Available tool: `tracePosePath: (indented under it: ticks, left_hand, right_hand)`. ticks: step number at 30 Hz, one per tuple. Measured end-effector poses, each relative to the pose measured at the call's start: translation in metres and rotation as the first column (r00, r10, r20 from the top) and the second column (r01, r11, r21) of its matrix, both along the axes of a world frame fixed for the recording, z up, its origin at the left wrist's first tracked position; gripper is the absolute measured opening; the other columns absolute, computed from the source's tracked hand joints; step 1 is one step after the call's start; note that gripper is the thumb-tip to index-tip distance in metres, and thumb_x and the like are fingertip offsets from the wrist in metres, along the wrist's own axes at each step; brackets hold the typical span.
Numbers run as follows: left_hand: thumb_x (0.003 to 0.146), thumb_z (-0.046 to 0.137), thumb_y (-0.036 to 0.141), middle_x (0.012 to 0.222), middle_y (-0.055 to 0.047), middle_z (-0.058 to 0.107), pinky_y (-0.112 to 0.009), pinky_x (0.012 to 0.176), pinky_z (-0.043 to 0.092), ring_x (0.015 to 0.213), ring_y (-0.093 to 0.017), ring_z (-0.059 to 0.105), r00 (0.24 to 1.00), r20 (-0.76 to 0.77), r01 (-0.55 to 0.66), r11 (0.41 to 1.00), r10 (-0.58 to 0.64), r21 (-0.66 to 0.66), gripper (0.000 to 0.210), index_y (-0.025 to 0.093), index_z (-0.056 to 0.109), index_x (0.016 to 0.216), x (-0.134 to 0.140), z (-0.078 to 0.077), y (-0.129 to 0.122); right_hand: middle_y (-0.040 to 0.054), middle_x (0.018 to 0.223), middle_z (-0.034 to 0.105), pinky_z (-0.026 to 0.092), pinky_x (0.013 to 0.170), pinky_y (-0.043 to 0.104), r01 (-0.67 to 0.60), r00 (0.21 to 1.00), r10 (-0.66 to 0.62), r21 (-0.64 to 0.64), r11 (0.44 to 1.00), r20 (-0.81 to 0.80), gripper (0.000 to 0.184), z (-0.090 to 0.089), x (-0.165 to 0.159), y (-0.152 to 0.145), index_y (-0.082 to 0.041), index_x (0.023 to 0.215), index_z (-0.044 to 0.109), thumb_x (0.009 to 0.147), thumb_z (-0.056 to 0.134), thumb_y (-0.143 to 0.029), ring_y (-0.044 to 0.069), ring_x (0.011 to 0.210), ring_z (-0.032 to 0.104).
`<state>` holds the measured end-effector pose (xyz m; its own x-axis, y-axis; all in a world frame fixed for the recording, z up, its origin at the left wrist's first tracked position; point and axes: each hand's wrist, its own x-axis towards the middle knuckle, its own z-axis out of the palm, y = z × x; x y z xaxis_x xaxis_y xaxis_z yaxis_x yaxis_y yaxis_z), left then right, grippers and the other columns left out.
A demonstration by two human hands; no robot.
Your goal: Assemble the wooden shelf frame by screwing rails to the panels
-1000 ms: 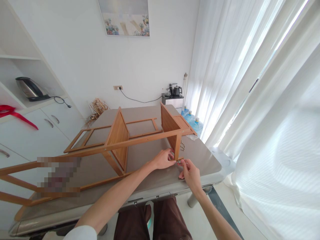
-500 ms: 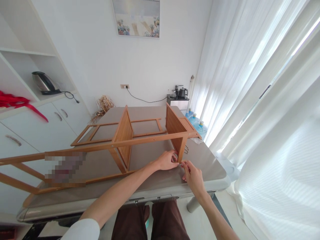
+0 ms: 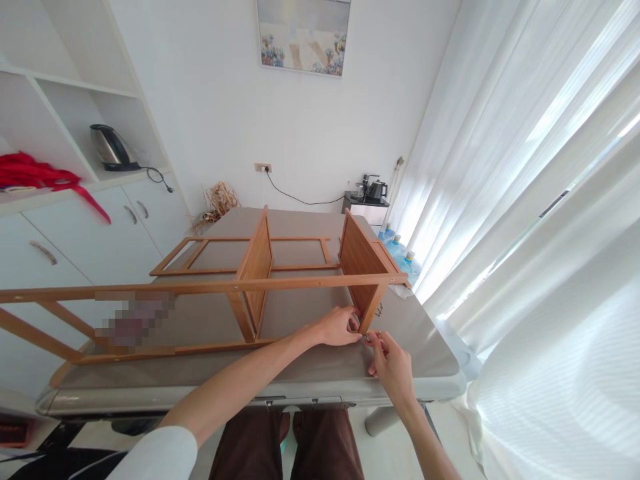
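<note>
A wooden shelf frame (image 3: 295, 285) lies on its side on the grey-brown table, with two slatted shelf panels (image 3: 255, 267) standing upright in it. My left hand (image 3: 341, 327) grips the lower front corner below the right-hand panel (image 3: 363, 257), its fingers curled round the wood. Just right of that corner, my right hand (image 3: 393, 363) is closed in a pinch on a small metal piece (image 3: 368, 338) at the end of the frame. The fingers cover most of this piece, so its kind is unclear. Several small metal screws or pins (image 3: 379, 309) lie beyond the right hand.
Another flat wooden frame (image 3: 220, 271) lies behind on the table (image 3: 310, 363). A blurred patch (image 3: 137, 320) covers something at left. Cabinets (image 3: 75, 247) with a kettle (image 3: 111, 148) stand left. Water bottles (image 3: 409, 263) and white curtains (image 3: 500, 167) are at right.
The head view has shifted a little, so the scene sits further right. Both hands stay at the same frame corner, and the right hand's fingers have turned slightly at the metal piece.
</note>
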<state>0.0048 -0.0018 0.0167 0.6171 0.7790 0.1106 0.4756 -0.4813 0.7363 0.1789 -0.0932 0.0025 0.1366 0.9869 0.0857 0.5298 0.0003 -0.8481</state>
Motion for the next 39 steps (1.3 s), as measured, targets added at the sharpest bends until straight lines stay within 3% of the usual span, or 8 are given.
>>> tracePosePath:
  ticks: [5, 12, 18, 26, 33, 39]
  left_hand:
    - [0.076, 0.07, 0.032, 0.091, -0.004, 0.075, -0.029, 0.07, 0.052, 0.079, -0.021, 0.071, 1.0, 0.009, 0.0, 1.0, 0.0, -0.005, 0.038, 0.02, 0.058, 0.11, 0.0, -0.001, 0.0]
    - [0.074, 0.071, 0.033, 0.089, -0.004, 0.074, -0.028, 0.068, 0.052, 0.077, -0.02, 0.07, 1.0, 0.016, 0.0, 1.0, 0.0, -0.012, 0.039, 0.02, 0.058, 0.109, 0.001, 0.0, -0.001]
    - [0.075, 0.07, 0.032, 0.09, -0.003, 0.074, -0.028, 0.069, 0.052, 0.076, -0.019, 0.07, 1.0, 0.011, 0.012, 1.0, -0.012, -0.017, 0.04, 0.02, 0.057, 0.112, 0.001, 0.001, -0.003]
    - [0.077, 0.069, 0.031, 0.092, -0.003, 0.073, -0.027, 0.067, 0.052, 0.073, -0.017, 0.069, 1.0, 0.026, 0.016, 1.0, -0.016, -0.003, 0.041, 0.019, 0.057, 0.114, 0.004, -0.002, -0.004]
    - [0.075, 0.07, 0.031, 0.091, -0.003, 0.073, -0.026, 0.065, 0.052, 0.072, -0.016, 0.068, 0.999, 0.033, 0.018, 1.0, -0.018, -0.004, 0.044, 0.017, 0.056, 0.114, 0.005, -0.004, -0.007]
    - [0.074, 0.07, 0.028, 0.091, -0.005, 0.074, -0.026, 0.065, 0.051, 0.073, -0.016, 0.068, 1.0, 0.007, 0.006, 1.0, -0.006, 0.0, 0.044, 0.016, 0.056, 0.113, 0.005, -0.011, -0.011]
  right_hand:
    - [0.0002, 0.054, 0.067, 0.049, 0.047, 0.028, 0.047, 0.993, -0.053, -0.061, 0.997, -0.101, 0.053, 0.001, 0.001, -0.001, -0.025, 0.09, 0.064, 0.088, 0.043, -0.073, 0.02, 0.041, 0.061]
    - [0.0054, 0.078, 0.076, 0.05, 0.044, 0.027, 0.02, 0.988, -0.026, -0.04, 0.999, -0.152, 0.051, 0.0, 0.005, -0.002, -0.023, 0.092, 0.064, 0.088, 0.045, -0.071, 0.016, 0.04, 0.061]
    - [0.0051, 0.076, 0.076, 0.047, 0.039, 0.026, 0.043, 0.955, -0.061, -0.067, 0.997, -0.292, 0.05, 0.0, 0.004, -0.003, -0.022, 0.084, 0.063, 0.086, 0.05, -0.071, 0.015, 0.036, 0.059]
    - [0.0082, 0.094, 0.076, 0.051, 0.039, 0.023, 0.098, 0.767, -0.174, -0.155, 0.983, -0.617, 0.046, -0.013, -0.003, -0.004, -0.019, 0.083, 0.059, 0.08, 0.063, -0.065, 0.009, 0.04, 0.059]
    - [0.01, 0.095, 0.076, 0.051, 0.039, 0.024, 0.094, 0.775, -0.176, -0.165, 0.982, -0.607, 0.042, -0.011, 0.0, -0.008, -0.019, 0.085, 0.059, 0.08, 0.066, -0.06, 0.01, 0.041, 0.059]
    - [0.0095, 0.1, 0.075, 0.057, 0.05, 0.029, 0.228, 0.792, -0.233, -0.081, 0.97, -0.564, 0.043, -0.015, 0.016, -0.014, -0.021, 0.09, 0.057, 0.082, 0.061, -0.064, 0.015, 0.051, 0.065]
